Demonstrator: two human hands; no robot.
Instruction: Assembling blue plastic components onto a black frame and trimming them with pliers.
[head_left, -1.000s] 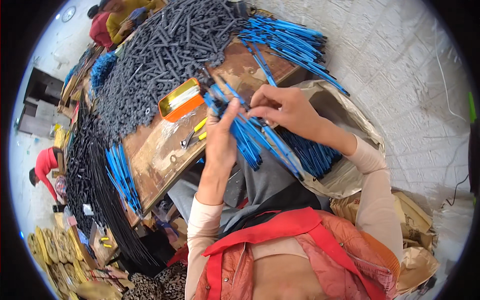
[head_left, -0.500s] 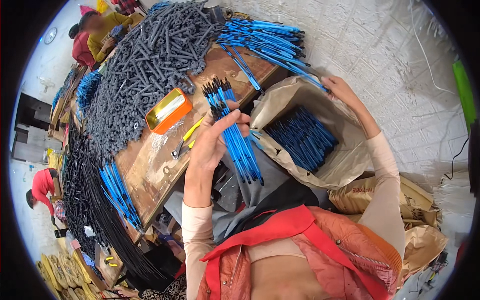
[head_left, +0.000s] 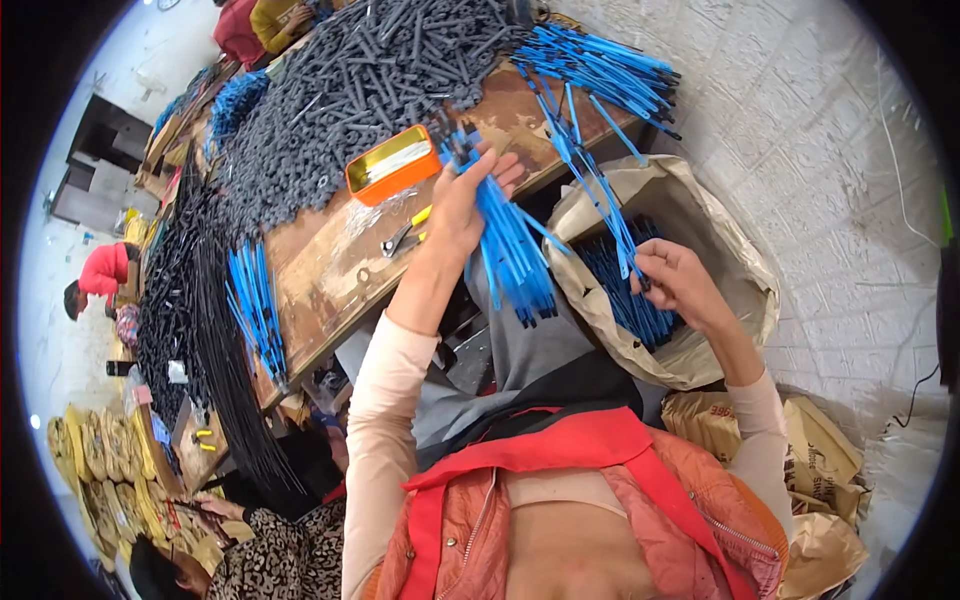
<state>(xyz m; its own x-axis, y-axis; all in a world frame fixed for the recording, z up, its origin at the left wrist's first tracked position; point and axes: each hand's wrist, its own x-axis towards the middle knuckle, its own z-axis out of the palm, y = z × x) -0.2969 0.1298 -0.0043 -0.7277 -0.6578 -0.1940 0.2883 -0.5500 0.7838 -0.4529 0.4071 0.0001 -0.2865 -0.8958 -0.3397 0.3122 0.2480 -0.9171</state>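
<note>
Cradling a bundle of blue rods [head_left: 518, 262] beside the wooden table [head_left: 312, 262], the left hand [head_left: 464, 205] had fingers partly extended, the bundle's upper ends blurred; the right hand [head_left: 676, 280] pinched several blue strips [head_left: 606, 208] over the tan sack [head_left: 705, 205], partly hiding its contents [head_left: 622, 300].

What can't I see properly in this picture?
In the head view:
- How many blue strips the left hand holds: they overlap and blur.
- The bottom of the paper bag: other blue strips cover it.
- The pliers' handle ends: the left forearm hides them.
- The head of the person in yellow: the top edge cuts it off.
</note>
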